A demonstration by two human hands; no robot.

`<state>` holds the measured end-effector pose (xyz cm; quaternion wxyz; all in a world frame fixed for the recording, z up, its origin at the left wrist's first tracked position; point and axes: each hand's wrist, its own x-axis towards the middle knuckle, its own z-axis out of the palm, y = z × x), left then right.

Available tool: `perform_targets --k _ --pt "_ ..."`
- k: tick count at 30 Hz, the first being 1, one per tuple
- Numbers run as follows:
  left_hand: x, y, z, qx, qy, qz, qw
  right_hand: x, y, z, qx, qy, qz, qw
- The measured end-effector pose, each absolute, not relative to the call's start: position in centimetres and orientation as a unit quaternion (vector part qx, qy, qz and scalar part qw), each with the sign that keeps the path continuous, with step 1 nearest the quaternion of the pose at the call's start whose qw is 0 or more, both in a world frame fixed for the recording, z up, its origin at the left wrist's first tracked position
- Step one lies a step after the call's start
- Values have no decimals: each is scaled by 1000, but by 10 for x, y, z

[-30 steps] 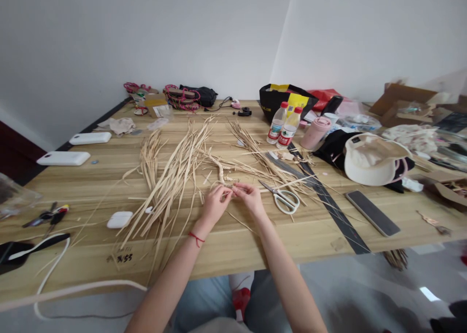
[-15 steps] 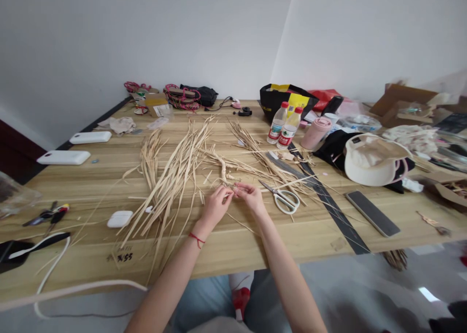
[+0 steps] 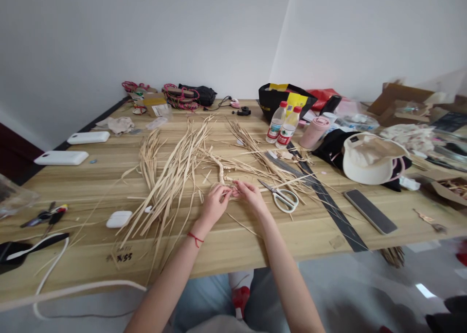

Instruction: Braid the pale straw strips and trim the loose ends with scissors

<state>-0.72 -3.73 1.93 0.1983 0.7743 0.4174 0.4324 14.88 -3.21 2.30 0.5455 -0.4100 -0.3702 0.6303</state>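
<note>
At the middle of the table lies a pale braided piece [image 3: 221, 170], its near end running into my fingers. My left hand [image 3: 216, 204], with a red cord on its wrist, pinches the straw at that end. Close against it, my right hand [image 3: 251, 196] pinches the same end from the right; the fingertips nearly touch and hide the exact grip. Loose straw strips [image 3: 178, 172] spread to the left, and more straw [image 3: 255, 150] fans out behind and to the right. Scissors [image 3: 284, 199] with pale handles lie just right of my right hand.
Two bottles [image 3: 280, 124], a pink cup [image 3: 314, 132], a cap [image 3: 372, 160] and a phone [image 3: 370, 211] are on the right. An earbud case [image 3: 118, 219], keys [image 3: 45, 215] and white power banks [image 3: 62, 157] sit left. A black bag [image 3: 272, 101] stands behind.
Both hands keep close together at the braid's end, with small shifts of the fingers. The braided piece has tilted slightly to the left, and the whole view has shifted a little.
</note>
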Motion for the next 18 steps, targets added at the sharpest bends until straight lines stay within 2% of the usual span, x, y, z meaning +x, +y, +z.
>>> perform_targets --k 11,18 --pt "-8 -33 18 740 439 462 216 154 -33 21 -395 -416 615 541" --pt "-13 -25 14 675 445 509 294 155 -37 28 -381 -562 500 537"
